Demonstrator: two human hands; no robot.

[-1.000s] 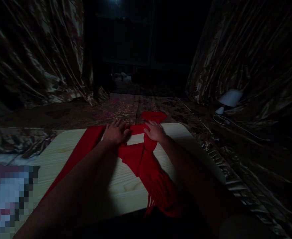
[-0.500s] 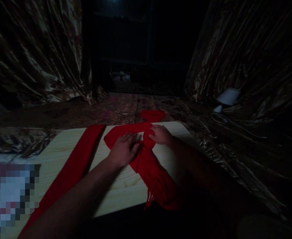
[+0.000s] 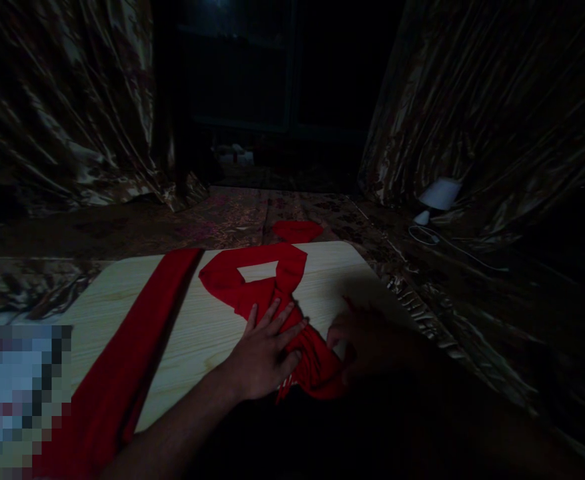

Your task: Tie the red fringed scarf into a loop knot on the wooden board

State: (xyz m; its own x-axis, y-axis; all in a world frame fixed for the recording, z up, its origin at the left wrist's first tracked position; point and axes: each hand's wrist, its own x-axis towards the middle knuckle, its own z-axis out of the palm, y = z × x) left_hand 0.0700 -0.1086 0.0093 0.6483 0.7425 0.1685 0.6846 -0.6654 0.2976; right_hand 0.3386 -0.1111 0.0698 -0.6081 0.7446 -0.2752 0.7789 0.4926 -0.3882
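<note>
A red fringed scarf [image 3: 252, 257] lies on a pale wood-grain table [image 3: 187, 350], laid in a loop with its strips crossing near the middle. My left hand [image 3: 267, 350] rests flat on the scarf just below the crossing, fingers spread. Deep in shadow at the right, my right hand [image 3: 357, 343] has its fingers curled at the scarf's lower end, and a little red fringe shows above its knuckles. Shadow hides part of its grip. To the left, a long red strip of cloth [image 3: 132, 313] runs from the far edge toward me.
Beyond the far table edge lies another red cloth piece [image 3: 297, 231] on a patterned floor covering. A small white lamp [image 3: 441, 193] with a cord stands at the right. Patterned curtains [image 3: 97, 100] hang on both sides, and a blurred-out patch covers the lower left.
My left hand has slid toward me and right, from the loop to below the crossing. My right hand has left the loop's far right side and come down to the scarf's lower end.
</note>
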